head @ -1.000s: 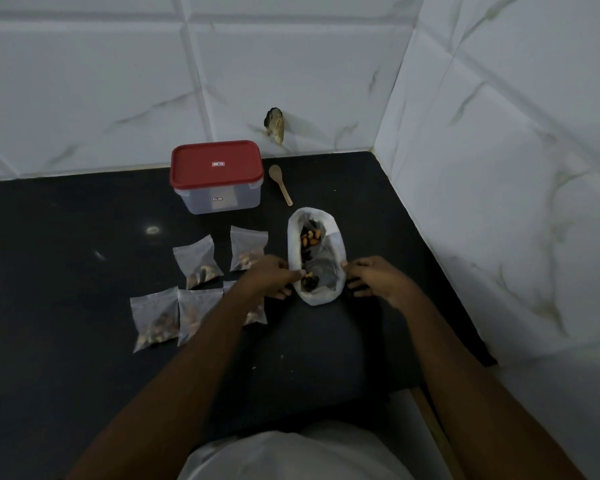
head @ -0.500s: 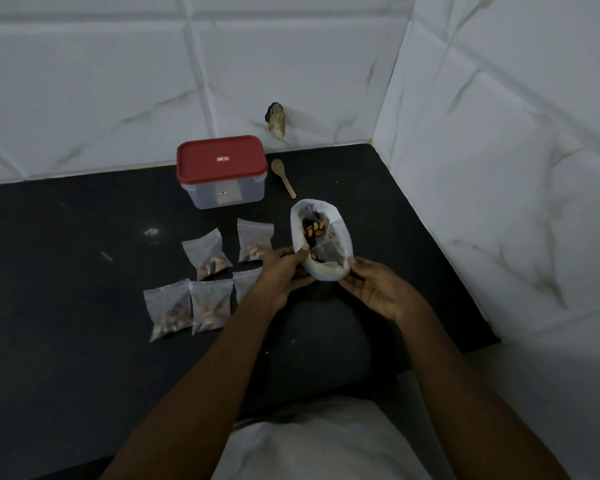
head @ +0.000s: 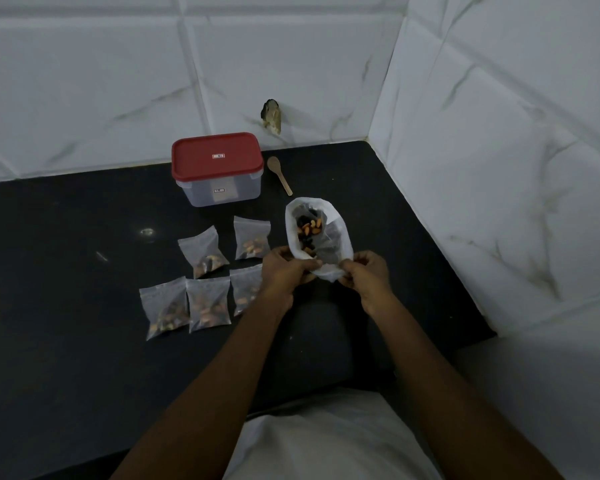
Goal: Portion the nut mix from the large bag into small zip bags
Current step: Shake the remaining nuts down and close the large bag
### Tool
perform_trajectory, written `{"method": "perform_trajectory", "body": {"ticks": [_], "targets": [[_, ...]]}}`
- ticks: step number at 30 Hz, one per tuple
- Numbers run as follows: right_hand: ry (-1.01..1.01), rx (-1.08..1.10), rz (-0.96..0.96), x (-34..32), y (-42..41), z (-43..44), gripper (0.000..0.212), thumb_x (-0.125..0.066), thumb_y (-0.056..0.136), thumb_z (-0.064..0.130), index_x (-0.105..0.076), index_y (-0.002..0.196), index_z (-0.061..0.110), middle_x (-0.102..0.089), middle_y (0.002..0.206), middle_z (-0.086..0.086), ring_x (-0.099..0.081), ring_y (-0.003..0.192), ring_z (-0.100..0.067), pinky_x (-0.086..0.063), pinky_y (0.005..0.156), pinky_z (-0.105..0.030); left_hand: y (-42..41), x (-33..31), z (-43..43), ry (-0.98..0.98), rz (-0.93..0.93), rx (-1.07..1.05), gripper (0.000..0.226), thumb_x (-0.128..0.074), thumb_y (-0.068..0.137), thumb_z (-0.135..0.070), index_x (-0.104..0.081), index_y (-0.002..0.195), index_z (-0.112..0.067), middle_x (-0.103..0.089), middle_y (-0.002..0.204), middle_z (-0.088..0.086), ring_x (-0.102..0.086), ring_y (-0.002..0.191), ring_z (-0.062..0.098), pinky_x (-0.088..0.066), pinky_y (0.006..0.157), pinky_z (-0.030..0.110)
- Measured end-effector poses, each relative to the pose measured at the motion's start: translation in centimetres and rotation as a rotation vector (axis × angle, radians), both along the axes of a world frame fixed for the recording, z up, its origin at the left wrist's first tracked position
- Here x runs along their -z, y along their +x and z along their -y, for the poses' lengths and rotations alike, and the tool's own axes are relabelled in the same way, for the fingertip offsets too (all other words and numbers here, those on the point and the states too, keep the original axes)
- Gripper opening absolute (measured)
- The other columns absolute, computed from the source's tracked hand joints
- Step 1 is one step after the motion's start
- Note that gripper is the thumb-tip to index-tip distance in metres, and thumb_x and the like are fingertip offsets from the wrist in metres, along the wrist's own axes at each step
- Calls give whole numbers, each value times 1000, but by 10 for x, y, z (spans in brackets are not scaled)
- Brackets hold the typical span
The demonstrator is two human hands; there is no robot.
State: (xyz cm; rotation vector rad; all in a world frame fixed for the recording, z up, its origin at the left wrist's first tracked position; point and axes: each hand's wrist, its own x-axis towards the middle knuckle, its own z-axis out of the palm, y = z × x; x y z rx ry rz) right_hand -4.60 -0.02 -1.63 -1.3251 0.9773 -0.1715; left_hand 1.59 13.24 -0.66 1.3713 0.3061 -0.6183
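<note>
Head view: left grip [head: 284, 271] and right grip [head: 364, 275] both pinch near edge of large bag [head: 321, 233], likely keeping mouth open; five filled small zip bags [head: 207, 303] lie left, mid-desk [head: 84, 341].

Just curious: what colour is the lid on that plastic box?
The lid is red; the head view shows it.
</note>
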Motion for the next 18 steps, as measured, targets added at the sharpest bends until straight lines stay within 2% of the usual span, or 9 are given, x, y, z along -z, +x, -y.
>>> {"method": "perform_trajectory", "body": {"ticks": [3,6,9,11,14,16,18], "targets": [[-165,39,-36,1,4,-3,15,-65,87,3,-60,101,5,-67,100,-14,-68,72,-16,-57,57,-23,-1,2,1,141,111,13,52,-81,72,-4,-54,115,-15,-65,106,5,-69,90,19,-60,63,29],[-70,5,-4,-3,5,-4,18,-68,88,12,-58,103,11,-67,102,-11,-69,82,-18,-56,59,-24,-1,1,-1,105,94,38,50,-78,80,-17,-51,122,-17,-64,109,5,-70,90,19,-61,65,32],[-41,-115,-33,-9,3,-2,25,-70,87,14,-56,107,12,-65,104,-9,-68,85,-18,-56,61,-26,-2,1,-1,175,144,68,43,-72,84,-12,-49,119,-17,-62,107,4,-69,87,18,-60,61,29],[-122,-188,-75,-12,2,-1,26,-70,85,6,-55,105,13,-62,103,-6,-68,85,-17,-57,61,-25,-2,1,-2,296,256,121,39,-70,85,-9,-49,117,-19,-61,107,2,-69,82,15,-60,60,28],[-366,-212,-115,-12,2,0,24,-67,84,3,-54,101,14,-61,101,-6,-67,79,-17,-58,58,-26,1,1,-3,471,440,236,40,-68,87,-14,-50,123,-18,-61,109,0,-69,77,13,-58,55,23],[-438,-215,-120,-13,3,1,24,-66,84,4,-54,102,15,-61,101,-6,-67,78,-18,-60,60,-30,1,-1,-4,481,455,273,42,-69,88,-18,-48,124,-19,-60,107,-2,-68,78,12,-57,55,23],[-346,-236,-123,-14,2,2,29,-69,85,11,-52,108,15,-59,103,-4,-65,83,-16,-60,64,-31,-2,0,-6,420,402,288,49,-70,87,-21,-43,127,-21,-58,105,-4,-69,81,14,-58,56,24]]}}
